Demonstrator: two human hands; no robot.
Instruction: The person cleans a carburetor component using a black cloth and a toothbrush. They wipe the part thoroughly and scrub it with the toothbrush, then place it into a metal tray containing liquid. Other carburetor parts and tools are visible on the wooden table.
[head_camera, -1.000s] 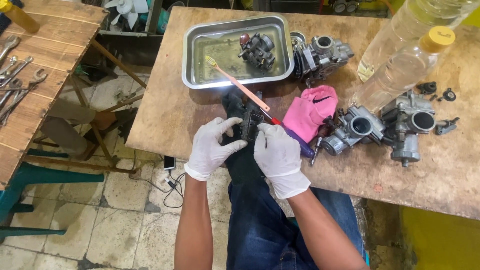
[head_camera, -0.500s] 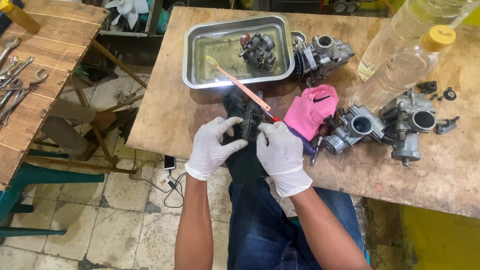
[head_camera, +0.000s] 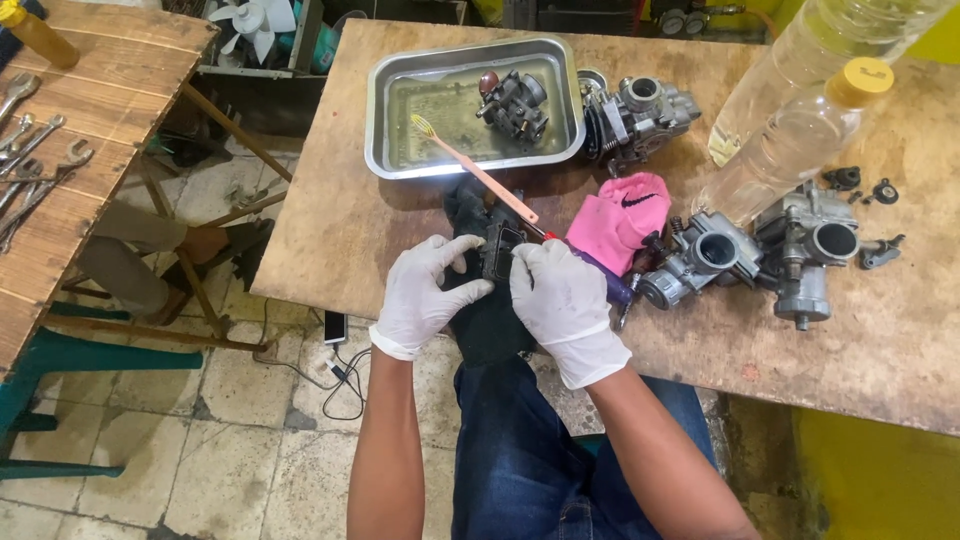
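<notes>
Both hands wore white disposable gloves and met at the near edge of the worn wooden table (head_camera: 380, 230). The left hand (head_camera: 425, 293) and the right hand (head_camera: 557, 300) each grasped a small black rectangular frame-shaped part (head_camera: 503, 248), the left thumb and fingers pinching its left side, the right fingers closed over its right side. The part sat just above a dark black cloth (head_camera: 485, 320) that lay over the table edge and hung toward the person's blue jeans.

Just behind the hands, a pink-handled toothbrush with yellow bristles (head_camera: 472, 166) lay slanted, its head resting on the rim of a shallow rectangular steel tray (head_camera: 385, 110). The tray held clear liquid and 1 dark metal carburettor (head_camera: 513, 102). Touching the tray's right side stood a grey metal carburettor (head_camera: 635, 112). A crumpled pink cloth (head_camera: 620, 220) lay just right of the right hand, and beside it sat 2 more grey carburettors (head_camera: 770, 250). A clear plastic bottle with a yellow cap (head_camera: 800, 135) lay tilted above them. On a separate wooden bench at far left lay several steel spanners (head_camera: 35, 160).
</notes>
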